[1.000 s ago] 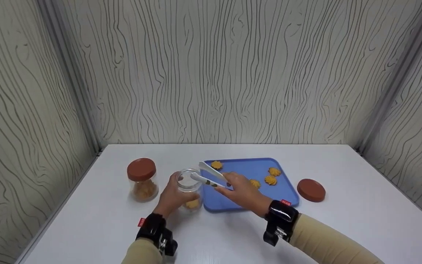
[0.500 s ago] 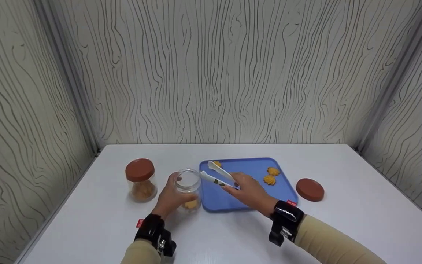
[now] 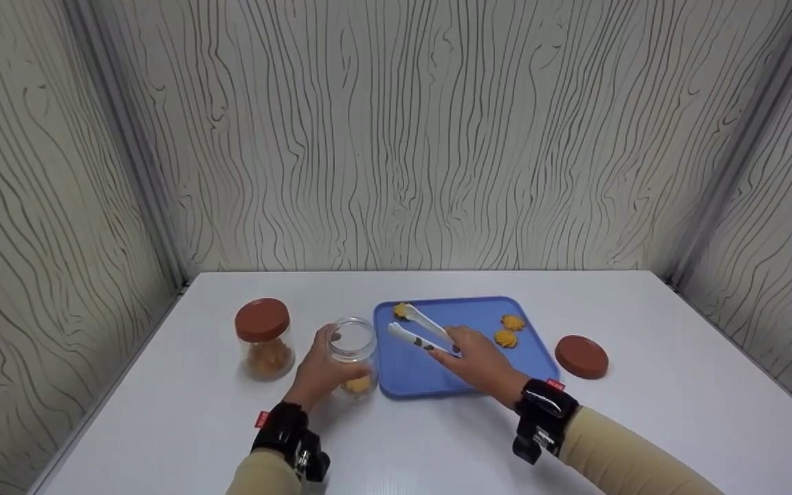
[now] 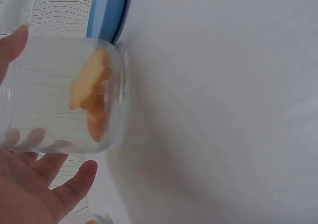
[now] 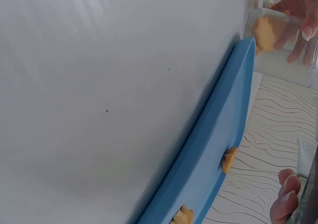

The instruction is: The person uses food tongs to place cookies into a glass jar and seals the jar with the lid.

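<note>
My left hand (image 3: 324, 371) grips a clear jar (image 3: 363, 359) that stands lidless beside the tray. In the left wrist view, cookies (image 4: 92, 82) lie at the bottom of this jar. My right hand (image 3: 482, 357) holds white tongs (image 3: 426, 322) with a dark pattern on one arm. The tongs' tips are spread apart with nothing between them, over the left part of the blue tray (image 3: 437, 393). One tip overlaps a swirled cookie (image 3: 399, 311) in the tray's back left corner. Two more cookies (image 3: 506, 338) lie on the tray's right side, beyond my right hand.
At the left, a second jar (image 3: 270, 357) of cookies stands with its brown lid (image 3: 262, 320) on. A loose brown lid (image 3: 581, 356) lies on the white table (image 3: 396, 440) right of the tray. Patterned panels (image 3: 396, 137) enclose the table at the back and sides.
The tongs have moved right, away from the jar's mouth, and their tips are now over the tray. My right hand moved right with them. My left hand keeps its grip on the jar.
</note>
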`<state>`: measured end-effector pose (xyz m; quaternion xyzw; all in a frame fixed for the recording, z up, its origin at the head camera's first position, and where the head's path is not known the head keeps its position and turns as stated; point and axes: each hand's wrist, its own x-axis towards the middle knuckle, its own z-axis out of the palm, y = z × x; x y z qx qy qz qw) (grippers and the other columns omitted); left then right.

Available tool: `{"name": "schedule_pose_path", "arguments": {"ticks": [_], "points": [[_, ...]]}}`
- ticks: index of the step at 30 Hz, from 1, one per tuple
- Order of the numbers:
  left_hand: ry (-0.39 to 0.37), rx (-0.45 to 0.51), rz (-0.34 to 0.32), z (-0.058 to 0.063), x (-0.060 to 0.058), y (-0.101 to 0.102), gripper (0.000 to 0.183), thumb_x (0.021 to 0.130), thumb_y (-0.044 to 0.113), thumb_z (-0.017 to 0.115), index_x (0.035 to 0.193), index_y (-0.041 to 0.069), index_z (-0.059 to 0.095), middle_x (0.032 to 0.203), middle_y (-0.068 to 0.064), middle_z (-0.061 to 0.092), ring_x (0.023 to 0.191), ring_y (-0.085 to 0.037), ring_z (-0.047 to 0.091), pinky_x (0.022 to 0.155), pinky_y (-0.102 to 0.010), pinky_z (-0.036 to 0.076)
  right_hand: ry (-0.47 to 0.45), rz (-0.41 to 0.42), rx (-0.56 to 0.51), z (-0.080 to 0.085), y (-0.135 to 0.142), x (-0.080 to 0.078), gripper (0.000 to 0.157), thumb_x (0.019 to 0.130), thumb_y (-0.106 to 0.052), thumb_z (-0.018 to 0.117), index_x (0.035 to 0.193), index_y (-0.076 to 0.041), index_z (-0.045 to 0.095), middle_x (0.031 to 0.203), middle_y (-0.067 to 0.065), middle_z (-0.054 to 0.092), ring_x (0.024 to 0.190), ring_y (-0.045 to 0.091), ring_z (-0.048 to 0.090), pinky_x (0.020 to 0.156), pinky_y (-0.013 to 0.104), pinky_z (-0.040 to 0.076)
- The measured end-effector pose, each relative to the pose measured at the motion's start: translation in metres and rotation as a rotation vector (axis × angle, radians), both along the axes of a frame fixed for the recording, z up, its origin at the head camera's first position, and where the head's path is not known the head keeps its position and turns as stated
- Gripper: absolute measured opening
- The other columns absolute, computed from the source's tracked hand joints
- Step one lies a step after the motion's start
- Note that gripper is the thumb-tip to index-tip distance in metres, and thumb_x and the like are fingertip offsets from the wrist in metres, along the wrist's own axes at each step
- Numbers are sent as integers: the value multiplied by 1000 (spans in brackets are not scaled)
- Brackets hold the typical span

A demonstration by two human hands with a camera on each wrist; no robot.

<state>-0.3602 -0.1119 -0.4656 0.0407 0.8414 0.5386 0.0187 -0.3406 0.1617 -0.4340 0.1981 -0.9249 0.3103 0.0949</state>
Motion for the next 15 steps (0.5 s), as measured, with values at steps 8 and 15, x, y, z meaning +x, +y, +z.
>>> {"name": "schedule_pose_path", "arguments": {"ticks": [8,15], "points": [[-3,-13,-2,1,0,-1,103,71,32,87,148,5,25,145,-18,42,131,-35,41,106,-55,34,-12,-5,-1,-2,2,-2,32,93,-28,66,110,-1,62,82,1,51,74,17,46,62,32,38],[15,-30,3,-1,-1,0,103,70,31,88,147,4,25,144,-20,43,130,-37,43,105,-55,36,-22,-34,5,-5,4,-3,36,92,-26,68,115,1,63,89,5,57,76,17,47,64,33,40]]}}
